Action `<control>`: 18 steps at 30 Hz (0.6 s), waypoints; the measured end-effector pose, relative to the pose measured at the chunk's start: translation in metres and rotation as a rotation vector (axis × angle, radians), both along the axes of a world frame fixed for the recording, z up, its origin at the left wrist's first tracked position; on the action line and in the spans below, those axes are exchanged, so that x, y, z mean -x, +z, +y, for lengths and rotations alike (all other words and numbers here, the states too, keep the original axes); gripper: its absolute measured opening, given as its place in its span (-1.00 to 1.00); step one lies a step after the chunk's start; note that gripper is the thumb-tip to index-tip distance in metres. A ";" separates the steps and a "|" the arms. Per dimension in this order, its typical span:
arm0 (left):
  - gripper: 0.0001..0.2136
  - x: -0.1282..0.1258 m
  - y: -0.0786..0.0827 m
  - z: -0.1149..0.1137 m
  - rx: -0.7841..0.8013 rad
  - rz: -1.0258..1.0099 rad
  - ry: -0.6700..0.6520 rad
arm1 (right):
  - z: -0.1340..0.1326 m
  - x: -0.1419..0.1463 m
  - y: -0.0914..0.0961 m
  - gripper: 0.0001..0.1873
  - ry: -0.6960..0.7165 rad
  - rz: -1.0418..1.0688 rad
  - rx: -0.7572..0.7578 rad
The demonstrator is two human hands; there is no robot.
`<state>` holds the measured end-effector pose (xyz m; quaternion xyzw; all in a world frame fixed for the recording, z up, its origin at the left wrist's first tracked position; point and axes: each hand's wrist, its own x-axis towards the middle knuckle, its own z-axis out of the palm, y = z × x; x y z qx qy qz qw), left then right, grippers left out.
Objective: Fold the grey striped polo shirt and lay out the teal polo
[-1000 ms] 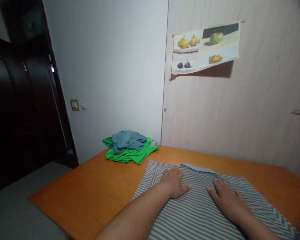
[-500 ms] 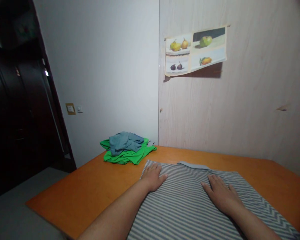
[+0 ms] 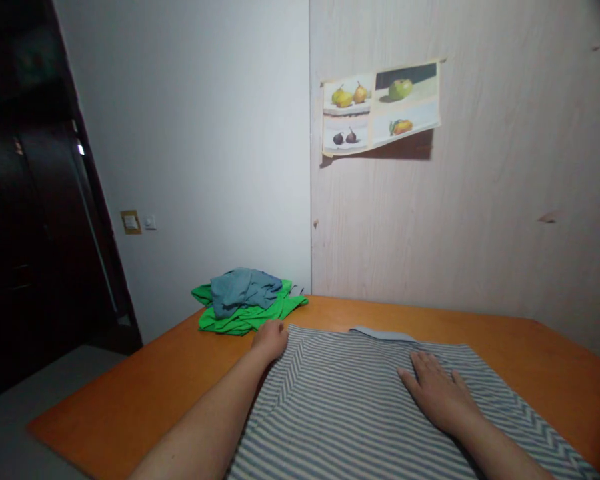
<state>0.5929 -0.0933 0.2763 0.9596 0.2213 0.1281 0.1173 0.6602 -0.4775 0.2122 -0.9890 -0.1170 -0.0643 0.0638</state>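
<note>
Currently, striped garment [image 3: 340, 407] lies spread on orange tabletop [image 3: 130, 400], grey collar [image 3: 387, 335] at its far edge. Right hand [image 3: 440, 392] rests palm down on the stripes, fingers open, straight. Left hand [image 3: 271, 339] at the far left corner, fingers curled; cannot tell whether they grip fabric. Beyond it, blue-grey cloth [image 3: 245, 291] heaped on green cloth [image 3: 237, 323].

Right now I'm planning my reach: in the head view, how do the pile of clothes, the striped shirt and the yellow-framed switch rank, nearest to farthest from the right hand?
1. Shirt: directly under the right hand.
2. Pile: off to the left, at the back of the table.
3. Switch: farther left, on the wall.
</note>
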 end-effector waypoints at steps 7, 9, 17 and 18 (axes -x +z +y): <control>-0.88 -0.010 0.002 -0.002 0.016 -0.012 0.033 | -0.002 -0.006 -0.010 -0.23 0.002 -0.018 -0.012; -0.86 -0.010 0.001 -0.005 0.002 -0.045 0.039 | -0.002 -0.006 -0.010 -0.23 -0.001 -0.022 -0.006; -0.82 -0.006 -0.004 0.002 0.009 -0.125 -0.014 | -0.002 -0.003 -0.004 -0.21 -0.008 0.000 0.002; -0.80 -0.007 -0.003 0.001 0.016 -0.138 -0.026 | -0.001 -0.003 -0.003 -0.21 -0.008 0.002 -0.001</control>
